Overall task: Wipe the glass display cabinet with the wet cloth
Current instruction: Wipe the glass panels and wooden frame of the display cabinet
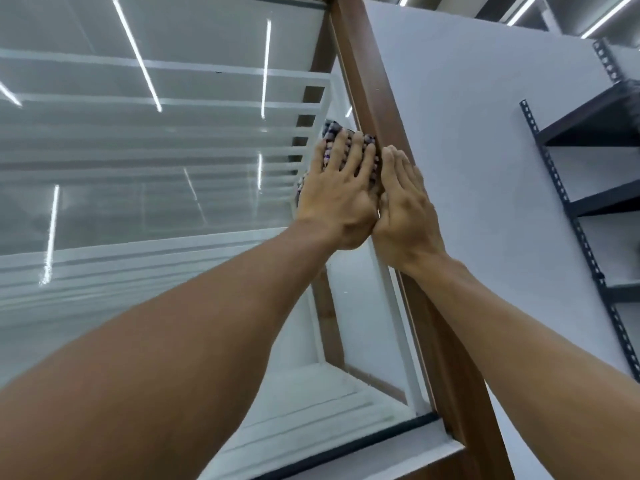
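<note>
The left hand (341, 192) lies flat with fingers spread, pressing a dark patterned cloth (333, 133) against the glass front (145, 161) of the display cabinet, close to its right edge. The cloth shows only above and between the fingers, so how much of it lies beneath the palm is hard to tell. Just beside it, thumb edges touching, the right hand (403, 206) rests open and flat, fingers together, on the brown wooden frame (367, 84) and the white side panel (460, 140). Behind the glass, white shelves (166, 105) step upward. Ceiling light strips reflect in the pane. A dark metal rack (595, 133) stands at the right, well apart.
</note>
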Tool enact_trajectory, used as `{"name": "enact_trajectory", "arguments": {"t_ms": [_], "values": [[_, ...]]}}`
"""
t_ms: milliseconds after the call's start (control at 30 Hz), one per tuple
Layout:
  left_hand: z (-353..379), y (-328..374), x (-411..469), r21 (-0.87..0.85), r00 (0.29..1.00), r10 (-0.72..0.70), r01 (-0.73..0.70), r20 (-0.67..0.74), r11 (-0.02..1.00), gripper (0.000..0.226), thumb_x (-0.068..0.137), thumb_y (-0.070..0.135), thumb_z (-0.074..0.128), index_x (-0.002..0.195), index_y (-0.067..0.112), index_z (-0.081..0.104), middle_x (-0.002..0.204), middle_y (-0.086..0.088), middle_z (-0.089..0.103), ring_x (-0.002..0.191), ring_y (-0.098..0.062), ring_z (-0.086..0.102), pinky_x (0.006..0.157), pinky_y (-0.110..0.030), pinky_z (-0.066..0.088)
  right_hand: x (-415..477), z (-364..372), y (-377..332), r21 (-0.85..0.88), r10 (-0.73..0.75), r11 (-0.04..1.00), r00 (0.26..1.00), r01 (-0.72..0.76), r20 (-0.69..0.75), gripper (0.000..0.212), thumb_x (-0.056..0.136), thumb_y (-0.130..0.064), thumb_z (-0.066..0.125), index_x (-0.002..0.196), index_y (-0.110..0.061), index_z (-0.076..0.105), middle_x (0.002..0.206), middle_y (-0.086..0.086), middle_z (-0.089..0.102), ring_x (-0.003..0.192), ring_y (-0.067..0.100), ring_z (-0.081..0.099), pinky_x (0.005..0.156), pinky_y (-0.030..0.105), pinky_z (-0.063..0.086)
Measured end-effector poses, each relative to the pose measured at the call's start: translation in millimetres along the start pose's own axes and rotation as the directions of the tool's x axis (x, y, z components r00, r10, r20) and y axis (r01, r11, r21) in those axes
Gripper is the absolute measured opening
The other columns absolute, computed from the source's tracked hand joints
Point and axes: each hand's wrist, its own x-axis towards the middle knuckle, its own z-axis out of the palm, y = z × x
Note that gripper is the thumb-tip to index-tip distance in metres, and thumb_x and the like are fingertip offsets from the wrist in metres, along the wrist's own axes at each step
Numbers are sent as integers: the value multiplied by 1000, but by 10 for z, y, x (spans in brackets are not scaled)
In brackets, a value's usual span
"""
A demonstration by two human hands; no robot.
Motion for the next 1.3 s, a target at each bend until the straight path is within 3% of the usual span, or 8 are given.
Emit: {"name": "enact_trajectory", "arguments": {"t_ms": [133, 300, 500, 667, 767, 900, 1167, 1300], "values": [[25, -75, -283, -24, 996, 87, -87, -4, 996, 64, 109, 45, 7, 164, 16, -10, 172, -7, -15, 157, -23, -21, 127, -45, -17, -89, -6, -8, -122, -33, 992, 999, 38, 40, 65, 100, -27, 20, 161, -7, 18, 170, 13, 11, 159, 22, 3, 129, 32, -4], [-13, -268, -664, -22, 997, 76, -75, 17, 997, 62, 110, 44, 7, 163, 19, -13, 171, -5, -20, 156, -21, -25, 127, -45, -17, -273, 112, -260, -293, -53, 953, 993, 83, 108, 69, 99, -35, 8, 161, -5, 13, 170, 14, 9, 159, 25, -3, 129, 50, -2], [-90, -870, -1139, -12, 999, -37, 37, -12, 999, 66, 100, 48, -9, 160, 22, -18, 170, -4, -24, 155, -20, -28, 127, -44, -15, -298, 523, -964, -72, -65, 995, 989, 75, 134, 70, 98, -36, 10, 161, -5, 5, 170, 13, 3, 158, 21, -8, 129, 45, -5], [-233, -1610, -1830, -26, 979, -190, 189, -66, 982, 68, 103, 47, 7, 165, 22, -2, 173, -2, -12, 158, -17, -20, 127, -41, -13, -274, 841, -1736, -68, -127, 988, 977, 140, 173, 70, 98, -37, 9, 161, -5, 7, 170, 15, -1, 158, 25, -9, 128, 53, -6], [-317, -2033, -2107, -31, 961, -265, 263, -75, 964, 68, 103, 48, 9, 165, 23, -1, 173, 0, -11, 158, -15, -20, 127, -38, -14, -280, 1056, -2299, -57, -237, 965, 947, 254, 216, 69, 97, -40, 6, 159, -8, 3, 170, 15, 0, 158, 28, -7, 126, 58, -6], [-419, -2454, -2312, -51, 942, -328, 325, -76, 944, 68, 102, 49, 9, 165, 26, -3, 173, 2, -13, 157, -13, -21, 127, -37, -15, -203, 1249, -2857, -60, -254, 959, 937, 275, 241, 75, 94, -41, 1, 161, -7, 3, 171, 15, -2, 158, 28, -8, 124, 58, -12], [-518, -3194, -2982, -106, 850, -506, 495, -146, 862, 66, 104, 43, 18, 164, 28, -2, 173, 7, -12, 156, -6, -20, 127, -34, -15, -282, 1391, -2982, -78, -315, 935, 913, 345, 261, 67, 102, -39, 13, 163, -12, 2, 170, 10, -8, 158, 25, -11, 125, 60, -7], [-441, -3024, -3476, -130, 845, -513, 497, -152, 858, 65, 106, 41, 21, 164, 23, -1, 174, 2, -11, 157, -8, -19, 129, -38, -10, -423, 1339, -2945, -43, -333, 933, 901, 359, 279, 67, 103, -41, 14, 163, -15, 3, 170, 10, -9, 157, 24, -13, 126, 58, -8]]}}
